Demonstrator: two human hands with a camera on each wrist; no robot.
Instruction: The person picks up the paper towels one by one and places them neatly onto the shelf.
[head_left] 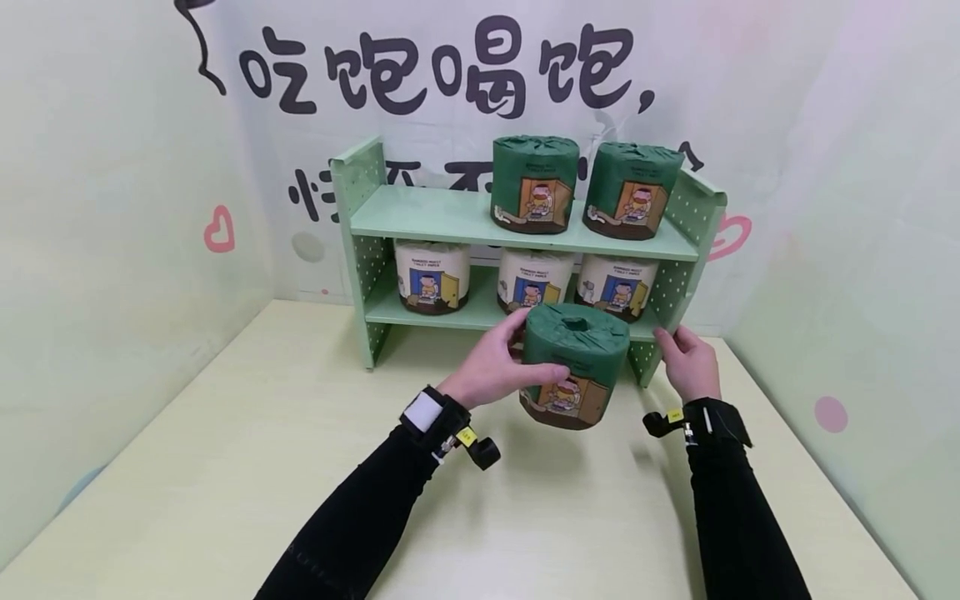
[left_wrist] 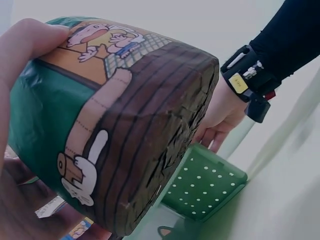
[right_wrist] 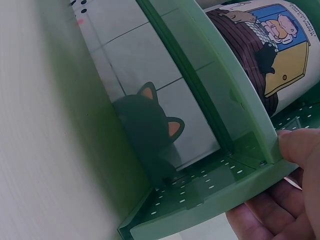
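Note:
A toilet paper roll in green and brown wrapping is off the table in front of the shelf, slightly tilted. My left hand grips it from its left side, thumb across the front. In the left wrist view its brown base faces the camera. The light green two-tier shelf stands on the table. My right hand holds the front edge of its right side panel, low down; in the right wrist view the thumb presses one face and the fingers curl behind the panel.
Two green rolls stand on the upper tier, towards the right. Below them, three white rolls line the lower tier. Walls close in the pale table at the back and both sides.

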